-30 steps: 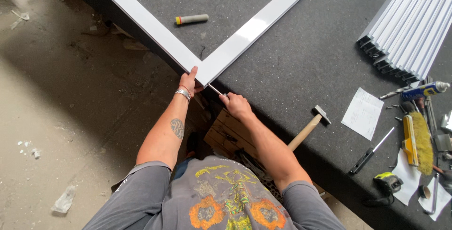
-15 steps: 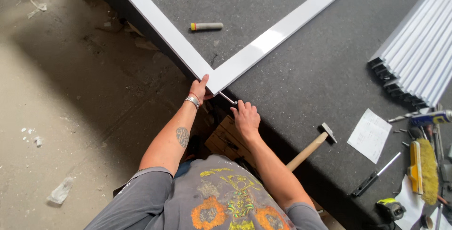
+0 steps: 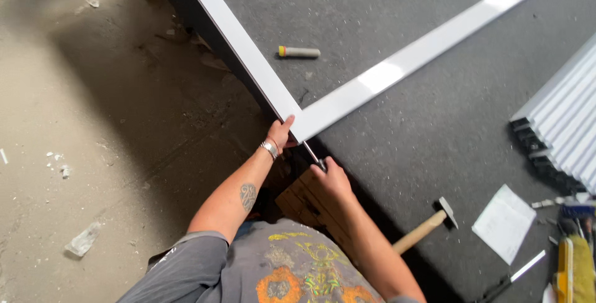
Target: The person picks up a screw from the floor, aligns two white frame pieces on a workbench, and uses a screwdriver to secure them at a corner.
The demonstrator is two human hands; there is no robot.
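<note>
The right hand (image 3: 332,179) is closed around a thin metal tool (image 3: 312,154), probably a screwdriver, whose tip meets the corner of the white frame (image 3: 298,120). The left hand (image 3: 279,134) (a bracelet on its wrist) presses flat against that corner. The frame lies on a dark grey table (image 3: 397,135). A hammer (image 3: 425,228) rests near the right forearm.

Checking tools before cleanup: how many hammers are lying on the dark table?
1: a wooden-handled hammer with a metal head lies near the table's front edge, right of the right hand. Others may lie outside the frame.
</note>
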